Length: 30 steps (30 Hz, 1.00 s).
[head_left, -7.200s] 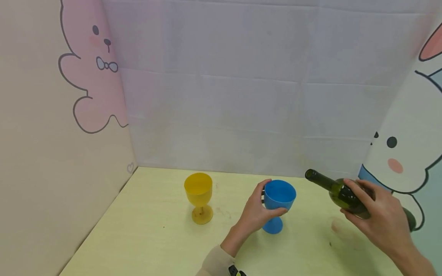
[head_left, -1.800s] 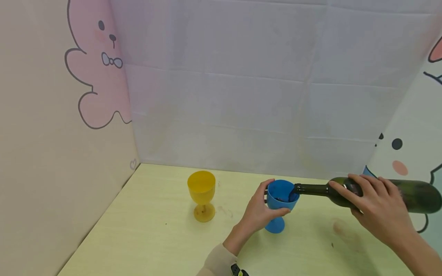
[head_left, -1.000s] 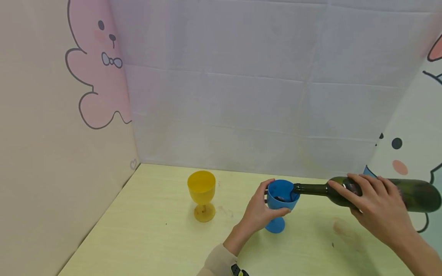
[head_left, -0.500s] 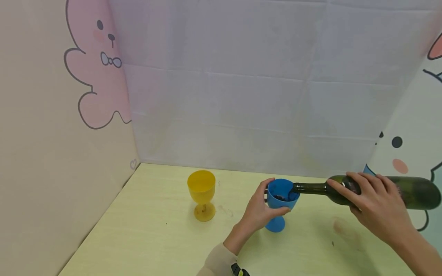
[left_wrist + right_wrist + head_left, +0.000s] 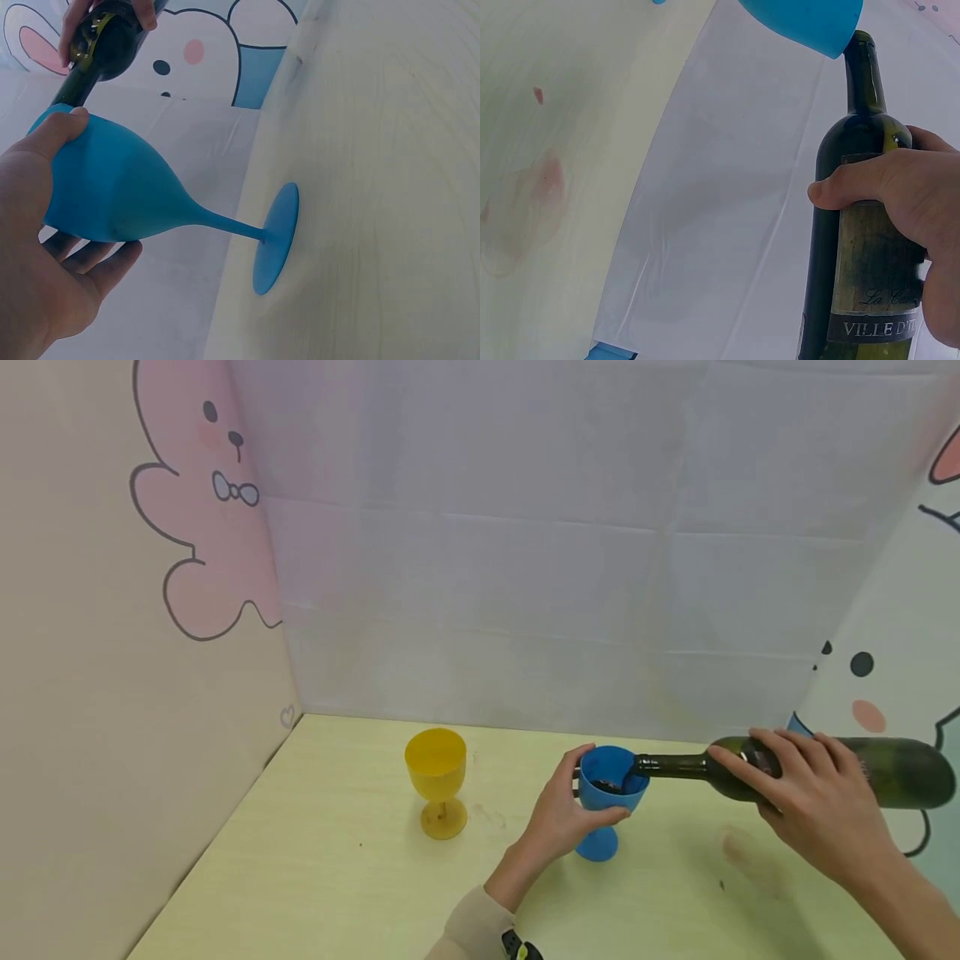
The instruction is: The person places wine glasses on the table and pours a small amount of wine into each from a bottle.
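Observation:
My left hand (image 5: 558, 814) grips the bowl of a blue plastic goblet (image 5: 613, 800), thumb on the near side and fingers behind. In the left wrist view the goblet (image 5: 120, 180) stands with its foot on the table. Dark liquid (image 5: 606, 787) shows inside the bowl. A green glass wine bottle (image 5: 903, 772) lies nearly level in my right hand (image 5: 825, 806), which wraps its shoulder. The bottle's mouth is at the goblet's right rim, with a dark stream below it. In the right wrist view a label covers the bottle (image 5: 877, 262), partly hidden by my hand.
A yellow goblet (image 5: 435, 777) stands upright left of the blue one. Faint reddish stains (image 5: 738, 847) mark the pale wooden table (image 5: 315, 877) at right. A white cloth (image 5: 480, 568) hangs behind, and printed side walls (image 5: 202, 527) stand left and right.
Since the oldest frame, the bottle has swung left and levelled, its mouth reaching the blue goblet, where dark liquid has appeared. Over the last second its bottom end has risen slightly. The left hand keeps its hold.

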Tool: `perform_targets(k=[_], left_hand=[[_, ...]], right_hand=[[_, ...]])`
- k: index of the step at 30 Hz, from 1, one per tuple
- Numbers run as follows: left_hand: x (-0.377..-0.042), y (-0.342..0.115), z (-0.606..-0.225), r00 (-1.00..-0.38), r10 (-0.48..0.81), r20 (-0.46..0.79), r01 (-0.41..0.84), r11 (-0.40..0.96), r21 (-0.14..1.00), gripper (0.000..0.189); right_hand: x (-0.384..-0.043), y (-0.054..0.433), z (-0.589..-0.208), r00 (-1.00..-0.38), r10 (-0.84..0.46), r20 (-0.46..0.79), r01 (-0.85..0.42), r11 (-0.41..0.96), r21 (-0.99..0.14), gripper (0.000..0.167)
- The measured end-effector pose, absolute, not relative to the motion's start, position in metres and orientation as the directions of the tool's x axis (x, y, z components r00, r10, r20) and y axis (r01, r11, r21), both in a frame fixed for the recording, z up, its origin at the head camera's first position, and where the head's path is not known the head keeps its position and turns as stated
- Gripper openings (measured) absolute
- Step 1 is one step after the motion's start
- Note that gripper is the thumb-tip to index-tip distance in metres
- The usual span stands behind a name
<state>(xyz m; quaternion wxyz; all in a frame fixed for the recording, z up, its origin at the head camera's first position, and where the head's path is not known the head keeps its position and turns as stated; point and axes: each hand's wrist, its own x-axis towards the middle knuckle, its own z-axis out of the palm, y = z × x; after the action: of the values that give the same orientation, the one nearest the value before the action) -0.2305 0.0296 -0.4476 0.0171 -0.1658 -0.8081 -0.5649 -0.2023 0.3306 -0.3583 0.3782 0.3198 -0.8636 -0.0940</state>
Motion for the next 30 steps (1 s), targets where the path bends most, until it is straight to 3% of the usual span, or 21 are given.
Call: perform_targets(k=[4,6,7,11,12,30], left_hand=[[-0.230,0.029,-0.448,-0.945,0.247,0.215,0.287,0.307,0.907,0.083],[-0.231,0.029,-0.449,-0.945,0.247,0.217,0.288,0.307,0.907,0.083],[-0.231,0.029,-0.449,-0.944,0.246,0.218,0.289,0.307,0.907,0.083],[-0.231,0.029,-0.449,-0.944,0.246,0.220,0.290,0.304,0.907,0.083],[-0.231,0.029,-0.449,-0.945,0.244,0.218,0.289,0.305,0.908,0.083],[-0.232,0.030,-0.450,-0.948,0.240,0.210,0.279,0.305,0.911,0.084]], right_hand=[[-0.203,0.331,-0.359,-0.510,-0.625,0.592,-0.483,0.777,0.404,0.063],[-0.202,0.331,-0.359,-0.523,-0.625,0.579,-0.485,0.777,0.401,0.047],[-0.202,0.331,-0.359,-0.530,-0.624,0.574,-0.483,0.778,0.401,0.050],[-0.202,0.331,-0.360,-0.557,-0.621,0.552,-0.480,0.783,0.396,0.102],[-0.202,0.331,-0.361,-0.560,-0.617,0.553,-0.477,0.785,0.395,0.106],[-0.200,0.323,-0.371,-0.602,-0.530,0.597,-0.461,0.841,0.283,0.112]])
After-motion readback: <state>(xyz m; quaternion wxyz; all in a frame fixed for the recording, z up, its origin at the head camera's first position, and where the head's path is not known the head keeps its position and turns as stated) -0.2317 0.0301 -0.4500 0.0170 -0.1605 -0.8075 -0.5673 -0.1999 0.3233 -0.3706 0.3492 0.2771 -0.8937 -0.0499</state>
